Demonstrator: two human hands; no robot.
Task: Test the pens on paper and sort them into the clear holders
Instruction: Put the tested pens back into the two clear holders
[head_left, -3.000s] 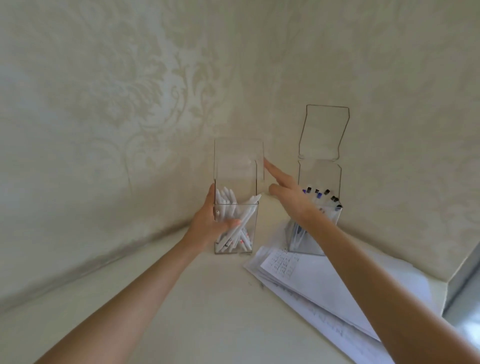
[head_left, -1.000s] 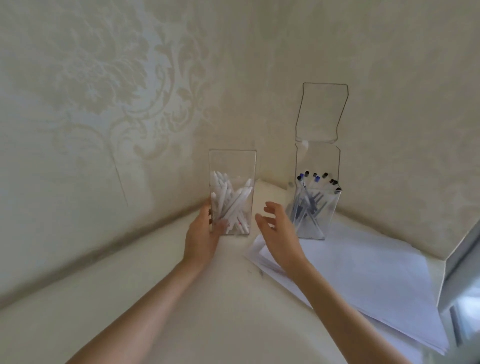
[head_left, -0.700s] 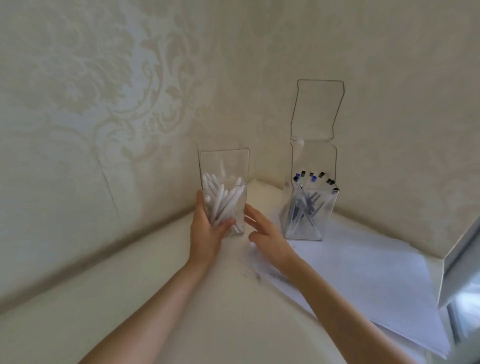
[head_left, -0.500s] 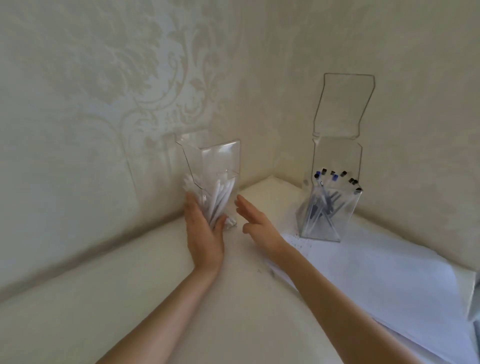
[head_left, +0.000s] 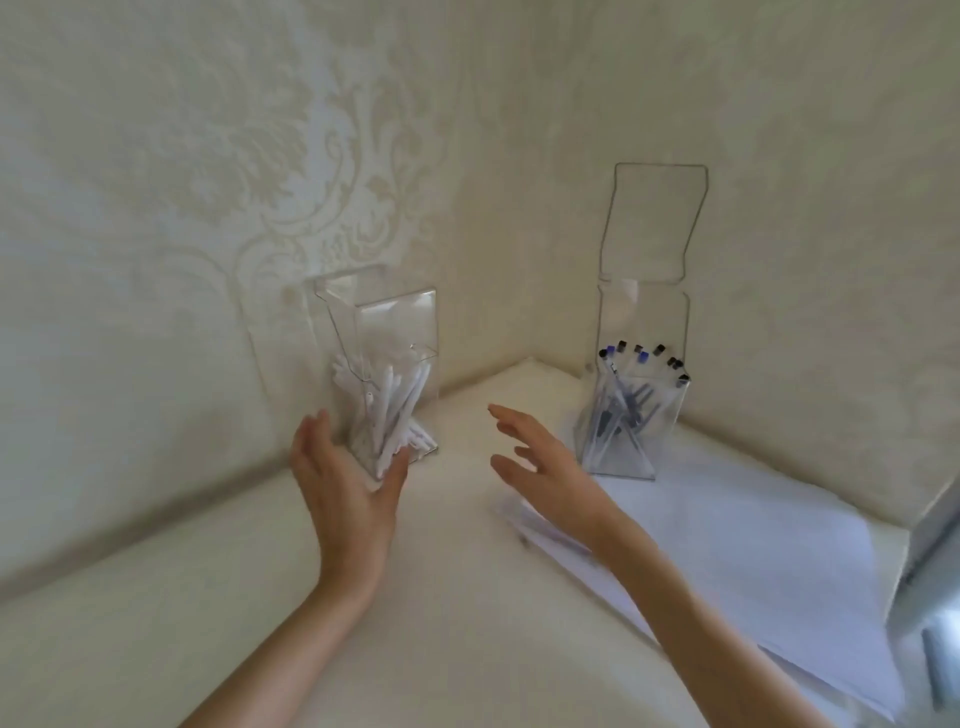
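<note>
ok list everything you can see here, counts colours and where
left clear holder: one, transparent, by the left wall
white pens: a bundle, uncountable, white, inside the left holder
right clear holder: one, transparent with a tall back panel, in the corner, on the paper's edge
dark-capped pens: several, black and blue caps, inside the right holder
paper sheets: loose stack, white, right side of the tabletop
tabletop: one, cream
wallpapered walls: two, cream damask, meeting in the corner
left hand: open, touching the left holder's base
right hand: open, hovering between the holders
</note>
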